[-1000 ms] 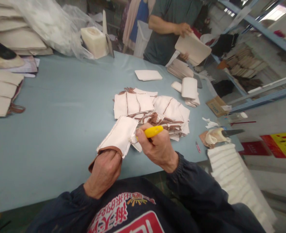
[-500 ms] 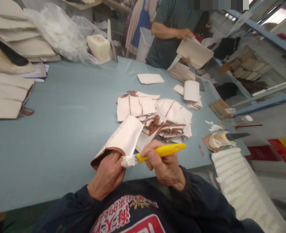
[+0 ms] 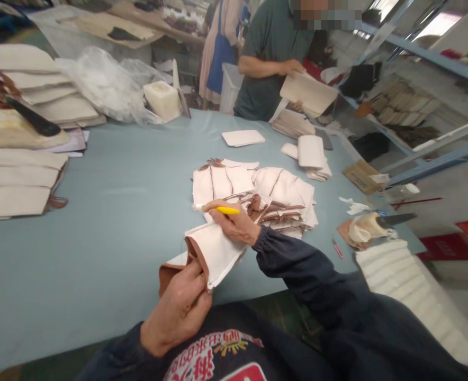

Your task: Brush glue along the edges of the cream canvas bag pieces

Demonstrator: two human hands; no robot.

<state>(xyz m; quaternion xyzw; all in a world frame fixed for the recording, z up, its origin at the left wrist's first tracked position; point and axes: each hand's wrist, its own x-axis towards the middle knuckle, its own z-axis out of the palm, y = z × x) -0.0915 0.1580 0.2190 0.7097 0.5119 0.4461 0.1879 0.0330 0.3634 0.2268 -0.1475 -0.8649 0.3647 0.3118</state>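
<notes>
My left hand (image 3: 178,307) is closed at the opening of a white fabric pouch (image 3: 220,254) with brown lining, its fingers partly inside the mouth. The pouch is tilted, with its brown edge toward me. Above its far end, my right hand (image 3: 237,227) grips a yellow-handled brush (image 3: 228,210). The brush head points left, beside a pile of white sewn pieces (image 3: 224,180) with brown edging. Whether the bristles touch the pouch or the pile, I cannot tell.
Stacks of white pieces (image 3: 19,182) lie at the left, near a plastic bag (image 3: 99,87) and a square white tub (image 3: 162,100). Across the table a co-worker (image 3: 266,69) holds a flat beige panel (image 3: 309,94). A pink-handled tool (image 3: 338,248) and a dark-handled brush (image 3: 395,219) lie right.
My right hand has carried the brush forward and left, away from the pouch's mouth. The pouch has turned, showing more brown lining. The view has shifted slightly.
</notes>
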